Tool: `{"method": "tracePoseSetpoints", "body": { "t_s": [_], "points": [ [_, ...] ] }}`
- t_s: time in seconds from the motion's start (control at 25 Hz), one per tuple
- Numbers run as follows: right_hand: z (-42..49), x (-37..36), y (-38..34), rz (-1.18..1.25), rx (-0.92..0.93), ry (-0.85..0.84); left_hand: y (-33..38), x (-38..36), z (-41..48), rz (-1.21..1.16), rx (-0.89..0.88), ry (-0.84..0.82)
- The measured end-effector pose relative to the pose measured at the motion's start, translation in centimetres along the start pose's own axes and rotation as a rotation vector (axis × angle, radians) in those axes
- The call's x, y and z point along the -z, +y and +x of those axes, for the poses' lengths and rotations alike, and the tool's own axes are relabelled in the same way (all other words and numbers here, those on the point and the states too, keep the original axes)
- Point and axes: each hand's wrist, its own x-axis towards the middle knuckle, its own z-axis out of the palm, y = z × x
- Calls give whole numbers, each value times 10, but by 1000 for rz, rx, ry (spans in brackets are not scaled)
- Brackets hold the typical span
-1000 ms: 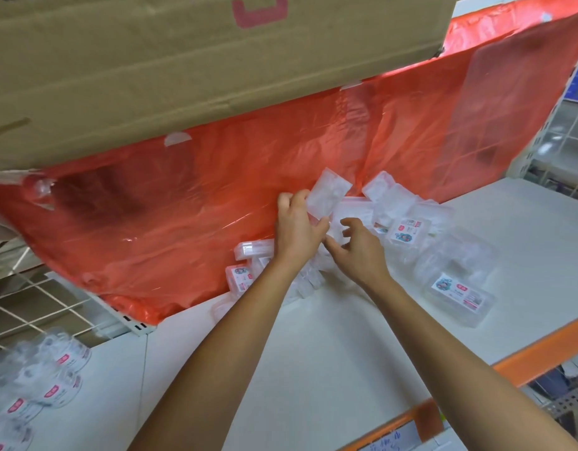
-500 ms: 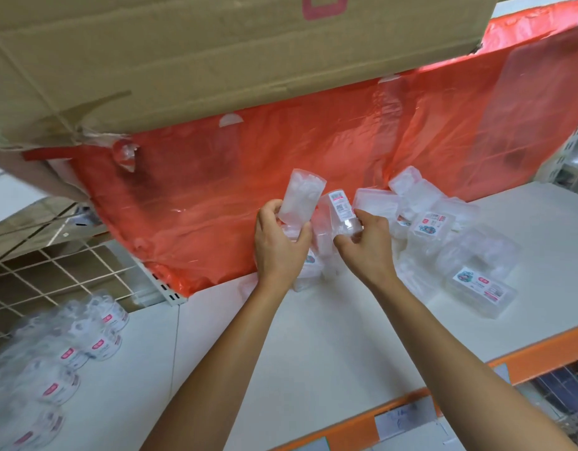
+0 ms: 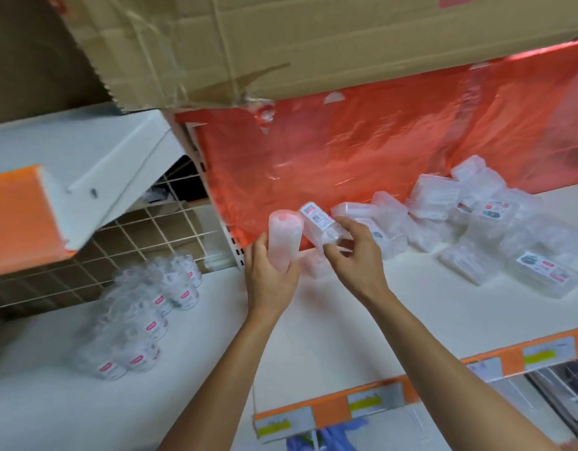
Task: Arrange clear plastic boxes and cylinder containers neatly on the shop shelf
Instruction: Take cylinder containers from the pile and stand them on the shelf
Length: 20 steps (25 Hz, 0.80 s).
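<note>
My left hand [image 3: 272, 278] grips a clear plastic box [image 3: 283, 239], held upright above the white shelf [image 3: 362, 327]. Beside it my right hand [image 3: 356, 255] holds a second small clear box [image 3: 318, 222] with a printed label, tilted, close to the first one. A loose pile of clear plastic boxes [image 3: 470, 229] lies at the back right of the shelf against the red plastic sheet [image 3: 362, 164]. Several clear cylinder containers [image 3: 144, 314] with red labels stand grouped on the shelf section to the left.
A large cardboard box [image 3: 313, 43] overhangs the shelf from above. A wire grid back panel [image 3: 134, 242] and a white shelf bracket [image 3: 95, 177] are at the left. The orange front rail [image 3: 444, 369] carries price tags. Blue items [image 3: 326, 437] hang below the rail.
Both hands have lifted boxes out of the pile and drawn them left and toward me. The view has swung left, bringing the cylinder containers and the left shelf more into sight.
</note>
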Motion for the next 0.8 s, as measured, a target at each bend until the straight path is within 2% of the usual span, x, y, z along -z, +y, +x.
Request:
{"method": "tracePoseSetpoints", "body": {
  "t_s": [0.12,0.32,0.44,0.68,0.8],
  "points": [
    [-21,-23,-10,45,-37,-49,-15,28,-17,20,31,-17],
    [-54,-50,-15,123,-157,-19,-44,67,-43,-38,133,-65],
    [-71,-64,-21,108,-133,-38,-60,91,-61,-63,166,-79],
    [-99,-109,-24,75,-131,-227,-88,140,-81,-5,106,-97],
    [-107,-133,-37,-33,-20,-260,-96,160,-86,38,82,-91]
  ]
}}
